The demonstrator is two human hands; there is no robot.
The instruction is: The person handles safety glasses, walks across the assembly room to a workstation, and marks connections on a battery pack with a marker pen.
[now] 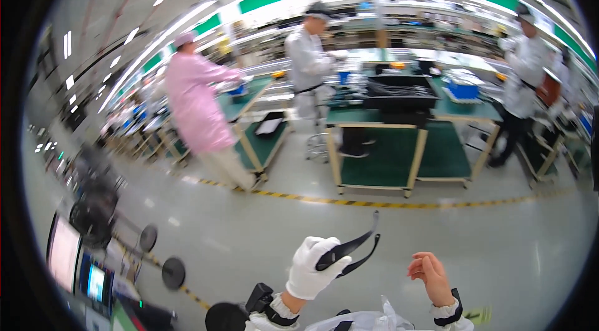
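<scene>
My left hand (313, 268), in a white glove, is closed around a pair of black glasses (347, 250). Their two thick arms stick out up and to the right, and the glove covers part of the frame. Further right, my right hand (430, 276) is bare, its fingers loosely bent with nothing visible between them. Dark bands with white cuffs circle both wrists. Below the hands lies a crumpled translucent white plastic sheet or bag (374, 318).
Ahead, green-topped workbenches (374, 117) carry a black bin (399, 94) and a blue box (463, 90). Several people stand there, one in a pink coat (194, 94). Yellow-black tape (374, 204) crosses the grey floor. Screens (64, 253) and dark fans (93, 212) stand left.
</scene>
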